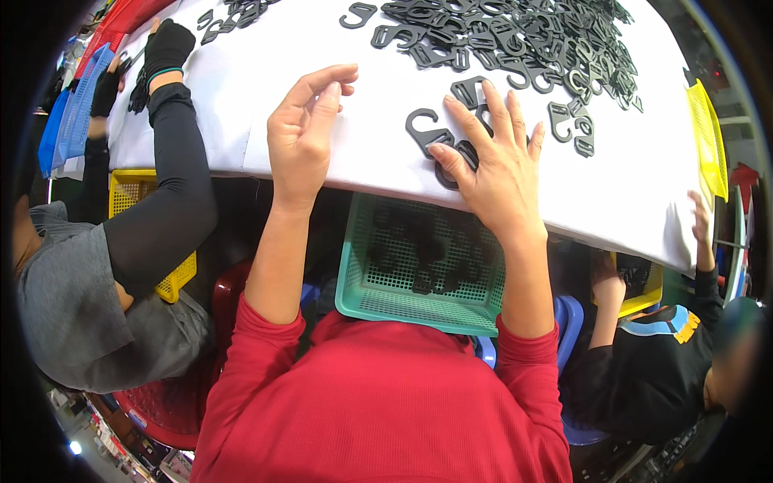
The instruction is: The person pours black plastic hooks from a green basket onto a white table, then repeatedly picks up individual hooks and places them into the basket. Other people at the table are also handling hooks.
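Note:
My right hand (498,157) lies palm down with its fingers spread over a few black plastic strap hooks (425,133) near the table's front edge. Its fingertips touch or hover just above them, and the hand partly hides those beneath. My left hand (304,133) is raised over the white tabletop (217,121), its fingers loosely curled toward the thumb; nothing shows in it. A few more loose strap hooks (573,127) lie to the right of my right hand. Beyond them spreads a large heap of the same hooks (499,36).
A green plastic basket (419,310) with dark pieces in it sits below the table edge, between my forearms. Co-workers sit left and right; the left one's gloved hand (167,50) is on the table. Yellow baskets (179,278) and another small heap (237,16) are nearby.

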### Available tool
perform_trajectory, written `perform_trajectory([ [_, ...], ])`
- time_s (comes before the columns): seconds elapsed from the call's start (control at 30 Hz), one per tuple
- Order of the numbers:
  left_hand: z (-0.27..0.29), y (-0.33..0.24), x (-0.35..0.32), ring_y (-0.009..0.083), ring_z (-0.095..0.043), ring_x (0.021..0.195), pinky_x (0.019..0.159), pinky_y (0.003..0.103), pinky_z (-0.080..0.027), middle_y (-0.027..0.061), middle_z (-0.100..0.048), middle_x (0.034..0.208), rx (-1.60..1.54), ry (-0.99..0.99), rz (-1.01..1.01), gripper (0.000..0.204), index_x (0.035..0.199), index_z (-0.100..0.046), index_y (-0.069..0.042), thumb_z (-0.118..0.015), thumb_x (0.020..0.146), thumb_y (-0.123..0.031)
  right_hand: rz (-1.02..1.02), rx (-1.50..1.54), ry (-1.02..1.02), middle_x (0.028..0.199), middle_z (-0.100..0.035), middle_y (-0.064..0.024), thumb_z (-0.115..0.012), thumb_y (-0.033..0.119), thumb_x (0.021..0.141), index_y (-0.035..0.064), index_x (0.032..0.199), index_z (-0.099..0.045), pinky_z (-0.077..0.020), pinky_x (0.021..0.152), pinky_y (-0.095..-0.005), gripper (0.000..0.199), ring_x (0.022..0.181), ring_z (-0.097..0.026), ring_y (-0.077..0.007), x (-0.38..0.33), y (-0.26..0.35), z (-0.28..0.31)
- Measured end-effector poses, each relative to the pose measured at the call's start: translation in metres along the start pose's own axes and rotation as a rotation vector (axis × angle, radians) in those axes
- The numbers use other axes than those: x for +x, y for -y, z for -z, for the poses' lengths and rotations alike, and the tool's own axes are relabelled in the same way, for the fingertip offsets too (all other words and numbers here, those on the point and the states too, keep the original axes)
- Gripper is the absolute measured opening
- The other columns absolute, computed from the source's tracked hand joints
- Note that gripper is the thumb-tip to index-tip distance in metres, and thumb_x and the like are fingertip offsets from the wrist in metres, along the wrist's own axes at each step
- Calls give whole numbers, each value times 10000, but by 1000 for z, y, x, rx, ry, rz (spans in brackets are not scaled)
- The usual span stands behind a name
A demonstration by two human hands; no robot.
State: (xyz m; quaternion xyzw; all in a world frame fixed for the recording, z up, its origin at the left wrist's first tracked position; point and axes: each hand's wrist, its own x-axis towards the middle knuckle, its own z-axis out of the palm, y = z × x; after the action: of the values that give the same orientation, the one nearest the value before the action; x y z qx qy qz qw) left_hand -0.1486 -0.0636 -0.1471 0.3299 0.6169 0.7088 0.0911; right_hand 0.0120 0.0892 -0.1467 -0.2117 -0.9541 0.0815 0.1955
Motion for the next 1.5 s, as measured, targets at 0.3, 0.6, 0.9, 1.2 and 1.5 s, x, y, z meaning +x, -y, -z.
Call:
perform_trajectory([
  [0.3, -6, -5, 0, 209, -593, 1024, 903, 323, -458, 74, -671, 1106, 360, 108, -146, 238, 1118, -683, -45, -612, 895, -85, 6, 4, -3, 1457, -439, -120, -642, 493, 865, 265, 1304, -601, -198, 1084, -675, 496, 1381, -347, -383, -2, 0, 3],
  [0.6, -14, -4, -2, 274, -562, 1127, 987, 374, -421, 89, -639, 1218, 755, 279, -327, 327, 1160, -688, -77, -678, 834, -97, 57, 197, -36, 1366, -514, -78, -764, 301, 777, 144, 994, -694, -191, 1078, -689, 277, 1375, -356, -356, -1, 2, 8],
  [0.9, -16, -5, 5, 232, -588, 1066, 944, 328, -429, 81, -675, 1115, 606, 337, -260, 150, 966, -732, -41, -690, 843, -116, 51, 238, -38, 1296, -559, -87, -800, 170, 719, 90, 895, -662, -232, 1087, -625, 237, 1343, -386, -353, 9, 11, 17],
  [1.2, -15, -24, 22, 81, -589, 886, 825, 225, -446, 18, -684, 911, -44, 377, 424, 236, 988, -705, -10, -570, 968, -202, -448, 1175, 188, 691, -660, -13, -689, 156, 905, -4, 981, -665, -439, 536, -202, 179, 561, -530, -53, 14, 35, 34],
  [1.5, -43, -32, -18, 106, -638, 813, 731, 234, -519, 59, -677, 990, -616, 182, 474, 286, 1167, -622, 8, -453, 1041, -185, -488, 1313, 129, 686, -661, -36, -590, 123, 965, -2, 917, -617, -430, 503, -186, 137, 566, -540, -38, 13, 49, 30],
])
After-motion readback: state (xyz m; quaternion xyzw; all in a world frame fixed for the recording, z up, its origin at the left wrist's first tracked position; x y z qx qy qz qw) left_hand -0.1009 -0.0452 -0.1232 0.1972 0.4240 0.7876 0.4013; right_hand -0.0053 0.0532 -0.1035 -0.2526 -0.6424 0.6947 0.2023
